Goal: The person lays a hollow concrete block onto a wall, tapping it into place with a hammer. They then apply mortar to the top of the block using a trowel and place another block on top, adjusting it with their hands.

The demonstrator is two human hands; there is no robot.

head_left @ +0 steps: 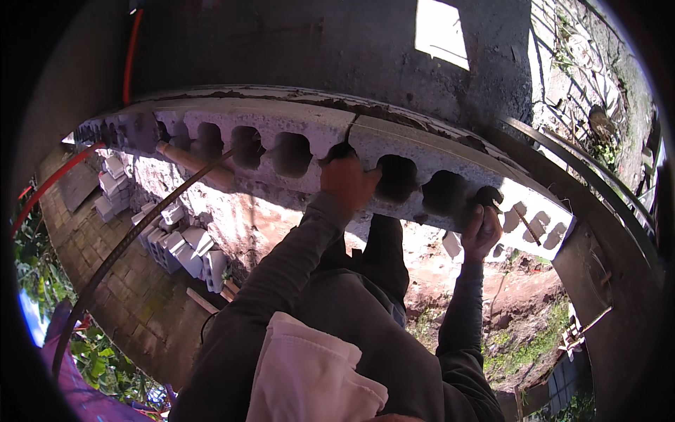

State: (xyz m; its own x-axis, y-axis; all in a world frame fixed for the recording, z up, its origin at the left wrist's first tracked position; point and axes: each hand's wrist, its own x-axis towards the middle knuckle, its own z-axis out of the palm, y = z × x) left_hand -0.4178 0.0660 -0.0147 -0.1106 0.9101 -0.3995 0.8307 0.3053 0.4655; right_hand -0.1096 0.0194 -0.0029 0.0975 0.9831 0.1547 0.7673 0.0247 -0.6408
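Grey hollow blocks (422, 151) under both hands; rebar (133, 235) crosses left.

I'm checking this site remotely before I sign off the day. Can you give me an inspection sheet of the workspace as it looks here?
Surface: top of a block wall, mortar joints visible.
Job's things: hollow concrete block, cores facing the camera, on the top course.
Clutter: spare blocks stacked on the ground below; bent rebar.
Grippers: left hand gripping into a block core; right hand gripping the block's other end.
Cables: red hose or conduit.
Surroundings: paved ground, bare soil, greenery.
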